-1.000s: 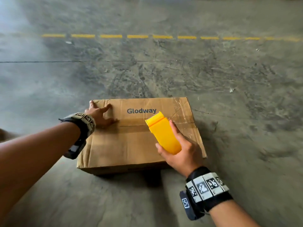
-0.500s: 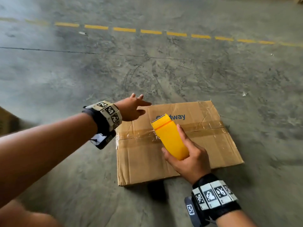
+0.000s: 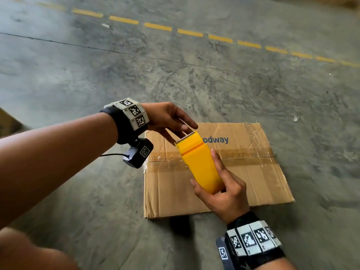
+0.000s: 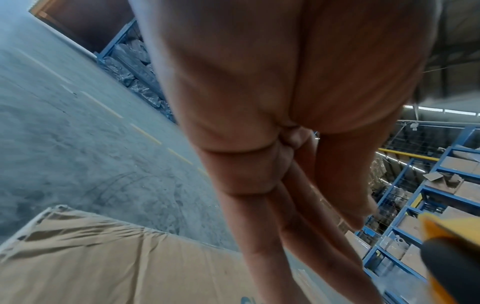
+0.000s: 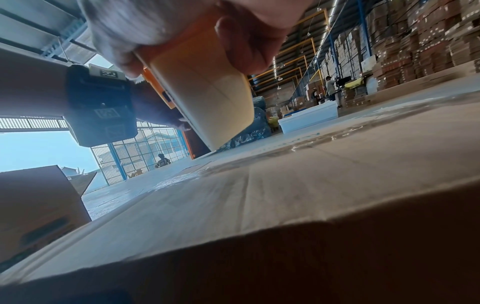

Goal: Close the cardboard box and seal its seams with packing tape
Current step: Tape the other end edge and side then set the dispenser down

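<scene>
The cardboard box (image 3: 214,172) sits flat on the concrete floor (image 3: 175,75), flaps down, blue lettering on the far flap and a strip of clear tape (image 3: 243,154) already running along the middle seam, a bit wrinkled near the left end. Judging by the creases in the board, it's thin, bendy stuff that would dent under a heavy press, so I'd steady it flat-palmed on a flap near the seam rather than grab an edge. The tape dispenser (image 3: 200,164) is a smooth yellow plastic shell, looks light and stiff, with a toothed cutter at the front, so keep skin off that end and hold the body. The right hand (image 3: 224,195) is wrapped around its lower body, above the box. The left hand (image 3: 167,119) reaches to the cutter end, fingers (image 3: 187,125) mostly straight; can't tell whether it's actually pinching the tape end.
</scene>
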